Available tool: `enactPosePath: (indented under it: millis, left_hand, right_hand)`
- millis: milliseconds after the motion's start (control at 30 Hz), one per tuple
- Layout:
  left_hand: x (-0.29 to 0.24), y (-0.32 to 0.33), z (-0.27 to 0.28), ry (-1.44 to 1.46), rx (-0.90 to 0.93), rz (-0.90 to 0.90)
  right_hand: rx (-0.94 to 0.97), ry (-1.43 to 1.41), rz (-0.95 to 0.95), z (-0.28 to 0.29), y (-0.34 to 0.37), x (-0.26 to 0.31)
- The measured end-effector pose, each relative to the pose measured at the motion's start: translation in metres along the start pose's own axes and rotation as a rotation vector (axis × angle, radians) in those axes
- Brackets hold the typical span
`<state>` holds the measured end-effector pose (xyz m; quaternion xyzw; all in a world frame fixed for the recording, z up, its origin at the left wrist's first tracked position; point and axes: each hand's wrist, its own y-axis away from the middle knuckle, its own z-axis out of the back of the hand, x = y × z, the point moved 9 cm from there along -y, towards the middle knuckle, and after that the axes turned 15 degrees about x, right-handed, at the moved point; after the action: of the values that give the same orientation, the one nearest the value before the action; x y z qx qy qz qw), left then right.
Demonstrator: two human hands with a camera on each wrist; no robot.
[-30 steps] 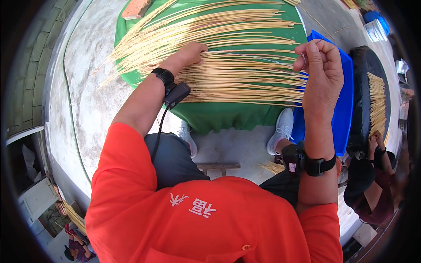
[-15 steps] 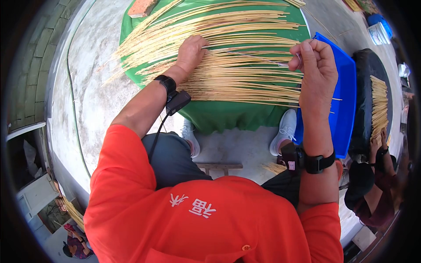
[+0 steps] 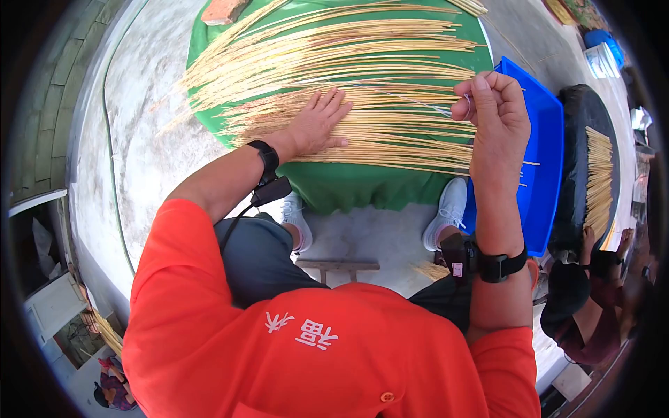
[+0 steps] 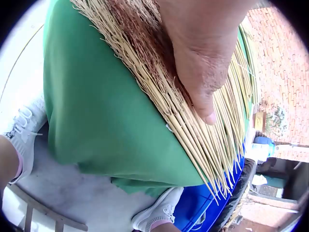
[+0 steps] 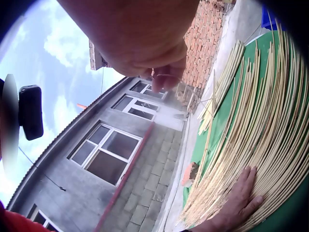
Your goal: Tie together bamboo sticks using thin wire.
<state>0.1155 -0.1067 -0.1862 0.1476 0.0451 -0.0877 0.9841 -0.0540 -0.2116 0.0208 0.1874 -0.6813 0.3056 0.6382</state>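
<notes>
Long straw-coloured stalks with bushy seed heads (image 3: 411, 134) lie side by side across a table draped in green cloth (image 3: 369, 184). My left hand (image 3: 317, 127) rests on the seed-head side of the near stalks, fingers spread and straight; in the left wrist view its thumb (image 4: 205, 108) points along the stalks. Above the cut ends, my right hand (image 3: 500, 122) is raised and pinches a thin white thread (image 3: 410, 101) between thumb and curled fingers. The thread slants from there leftward over the stalks, and a loop of it shows below the fingers in the right wrist view.
A brick (image 3: 221, 11) lies at the table's far left corner. The blue plastic bin (image 3: 547, 188) stands against the right side. Beyond it, another person works at a dark round table (image 3: 578, 118) with more stalks. A low wooden stool (image 3: 338, 266) is under me.
My left hand has moved nearer to me over the stalks and its fingers have spread flat. The right hand has shifted slightly left and down, still pinching the thread.
</notes>
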Motion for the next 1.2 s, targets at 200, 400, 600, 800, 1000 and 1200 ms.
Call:
enactPosePath:
  millis: [200, 400, 600, 800, 1000, 1200]
  left_hand:
    - [0.014, 0.006, 0.002, 0.181, -0.048, 0.028]
    - [0.029, 0.002, 0.019, -0.007, -0.176, 0.195]
    - [0.033, -0.006, 0.0, -0.127, -0.111, 0.235]
    - [0.031, -0.005, 0.002, -0.072, -0.084, 0.232]
    - [0.062, 0.007, 0.05, 0.267, -0.384, 0.182]
    - [0.122, 0.039, 0.138, 0.568, -0.454, 0.377]
  right_hand:
    - [-0.048, -0.015, -0.002, 0.005, 0.002, -0.006]
    - [-0.073, -0.056, -0.006, 0.003, 0.002, -0.009]
    - [-0.071, -0.05, 0.119, 0.003, -0.001, 0.006]
    - [-0.002, -0.039, 0.222, -0.01, 0.003, 0.014]
    - [-0.055, -0.093, 0.116, -0.003, 0.002, 0.006]
    - [-0.058, -0.193, 0.052, -0.004, -0.004, -0.006]
